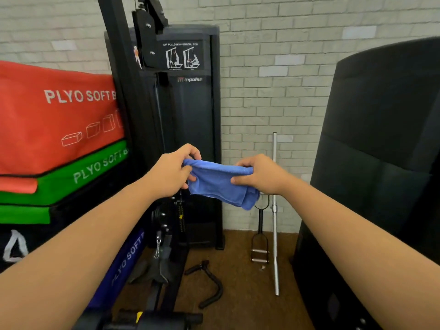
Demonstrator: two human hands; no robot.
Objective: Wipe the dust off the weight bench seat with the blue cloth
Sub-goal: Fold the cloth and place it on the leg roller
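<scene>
**A:** Holding the blue cloth (217, 183) up in the air, both arms out. Left hand (170, 173) has thumb and fingers pinched on the cloth's upper left corner. Right hand (259, 175) is clenched on the upper right edge, thumb pressed into the fabric.

**B:** Cloth state?

**A:** Folded or bunched, stretched between the two hands, with the loose end drooping below the right hand. Touching nothing else.

**B:** Bench seat?

**A:** Can't tell which surface it is. Everything else, relative to the cloth: directly below it, the machine's base frame (164, 298) and a black curved handle (209, 285) on the brown floor (240, 313). Below and right, a stirrup-style cable handle (260, 244) and a chrome bar (275, 210), both leaning on the wall.

**B:** Behind?

**A:** Black lat pulldown tower (188, 120) straight behind it, Impulse label. Left of the cloth, stacked plyo soft boxes: red (54, 117) on top, green (71, 182) under it, blue (121, 265) lowest. Well right, a big black padded block (381, 144). Grey brick wall (273, 75) at the back.
</scene>
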